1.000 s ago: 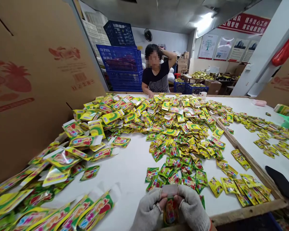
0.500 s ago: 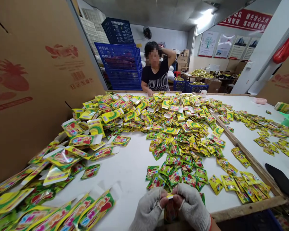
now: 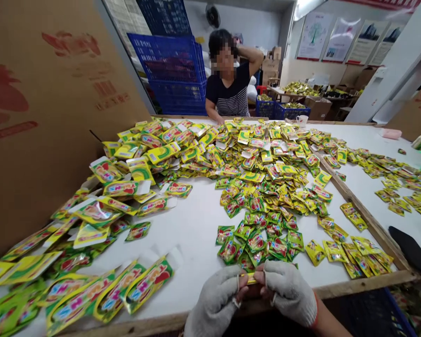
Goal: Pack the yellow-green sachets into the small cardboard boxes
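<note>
Pinching a small yellow pack (image 3: 250, 278) with left hand (image 3: 215, 295) and right hand (image 3: 290, 289), by the near edge of the surface (image 3: 192, 238); could drop it through a loosened grip, or crumple it by over-squeezing.

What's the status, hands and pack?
Left hand and right hand gloved, pinching one yellow pack between them. Pack by the near table edge. Loose green packets just beyond; nothing seen blocking.
</note>
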The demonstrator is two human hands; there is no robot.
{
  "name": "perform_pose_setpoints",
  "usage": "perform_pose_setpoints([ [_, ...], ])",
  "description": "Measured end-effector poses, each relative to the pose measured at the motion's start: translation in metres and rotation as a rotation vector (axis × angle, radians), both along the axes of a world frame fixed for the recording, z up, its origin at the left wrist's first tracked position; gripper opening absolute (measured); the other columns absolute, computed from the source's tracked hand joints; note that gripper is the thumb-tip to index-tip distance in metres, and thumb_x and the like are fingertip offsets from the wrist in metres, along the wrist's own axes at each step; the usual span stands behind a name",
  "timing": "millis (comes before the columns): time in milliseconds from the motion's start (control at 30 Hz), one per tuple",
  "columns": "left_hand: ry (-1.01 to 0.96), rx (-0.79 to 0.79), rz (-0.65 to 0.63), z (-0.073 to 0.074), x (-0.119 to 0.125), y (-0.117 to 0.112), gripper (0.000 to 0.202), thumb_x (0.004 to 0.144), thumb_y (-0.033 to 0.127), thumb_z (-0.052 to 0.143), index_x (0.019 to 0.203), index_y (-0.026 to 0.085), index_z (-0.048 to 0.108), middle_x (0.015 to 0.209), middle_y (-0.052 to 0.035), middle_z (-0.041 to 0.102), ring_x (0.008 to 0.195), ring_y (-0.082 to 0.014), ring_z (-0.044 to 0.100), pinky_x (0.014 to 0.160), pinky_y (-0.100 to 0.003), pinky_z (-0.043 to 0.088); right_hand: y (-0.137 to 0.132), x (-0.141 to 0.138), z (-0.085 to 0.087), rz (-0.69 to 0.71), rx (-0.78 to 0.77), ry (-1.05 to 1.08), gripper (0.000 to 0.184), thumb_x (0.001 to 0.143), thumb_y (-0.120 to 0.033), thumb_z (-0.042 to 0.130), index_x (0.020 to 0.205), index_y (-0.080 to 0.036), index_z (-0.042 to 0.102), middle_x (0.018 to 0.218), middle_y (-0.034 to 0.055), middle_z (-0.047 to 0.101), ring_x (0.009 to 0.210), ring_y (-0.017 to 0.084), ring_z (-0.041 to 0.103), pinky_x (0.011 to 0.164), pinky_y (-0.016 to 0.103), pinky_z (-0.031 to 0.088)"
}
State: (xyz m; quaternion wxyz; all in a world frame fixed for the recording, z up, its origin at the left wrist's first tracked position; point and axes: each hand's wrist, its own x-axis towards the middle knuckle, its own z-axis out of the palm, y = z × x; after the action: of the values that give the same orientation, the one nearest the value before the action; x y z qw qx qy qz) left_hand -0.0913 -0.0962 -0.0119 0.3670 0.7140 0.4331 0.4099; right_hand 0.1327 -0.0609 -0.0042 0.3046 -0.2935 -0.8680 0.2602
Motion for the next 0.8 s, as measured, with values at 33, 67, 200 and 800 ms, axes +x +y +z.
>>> perform_pose_setpoints([
  [33,0.008,0.008,-0.015,0.000,0.001,-0.002,0.025,0.093,0.029,0.056,0.102,0.026,0.080,0.090,-0.0108,0.075,0.085,-0.0207,0.069,0.081,-0.031,0.057,-0.002,0.002,-0.002,-0.008,0.046,-0.034,0.032,0.090,-0.018,0.050,0.111,-0.026,0.073,0.090,0.0056,0.072,0.074,0.016,0.063,0.065,0.025,0.049],
  [67,0.009,0.006,-0.021,0.000,0.002,-0.004,0.026,0.093,0.028,0.055,0.102,0.026,0.079,0.089,-0.0108,0.074,0.084,-0.0205,0.068,0.081,-0.032,0.057,-0.004,0.004,-0.004,-0.024,0.077,-0.070,0.032,0.089,-0.016,0.051,0.109,-0.026,0.073,0.087,0.0051,0.071,0.072,0.016,0.061,0.064,0.026,0.048],
  [200,-0.068,-0.058,0.034,-0.006,0.012,-0.002,0.025,0.093,0.027,0.053,0.099,0.022,0.077,0.093,-0.0099,0.073,0.088,-0.0190,0.068,0.082,-0.031,0.056,-0.005,0.000,-0.003,-0.094,0.034,-0.142,0.030,0.087,-0.012,0.045,0.095,-0.021,0.072,0.077,0.0051,0.063,0.068,0.016,0.055,0.060,0.026,0.044],
  [800,1.305,-0.350,0.565,0.053,-0.103,0.018,0.038,0.086,0.018,0.057,0.123,0.011,0.063,0.108,-0.0199,0.068,0.106,-0.0373,0.062,0.092,-0.051,0.044,0.019,-0.007,0.005,-0.400,-0.071,-0.047,0.018,0.093,-0.025,0.056,0.106,-0.021,0.066,0.101,0.0071,0.062,0.096,0.022,0.061,0.085,0.035,0.051],
])
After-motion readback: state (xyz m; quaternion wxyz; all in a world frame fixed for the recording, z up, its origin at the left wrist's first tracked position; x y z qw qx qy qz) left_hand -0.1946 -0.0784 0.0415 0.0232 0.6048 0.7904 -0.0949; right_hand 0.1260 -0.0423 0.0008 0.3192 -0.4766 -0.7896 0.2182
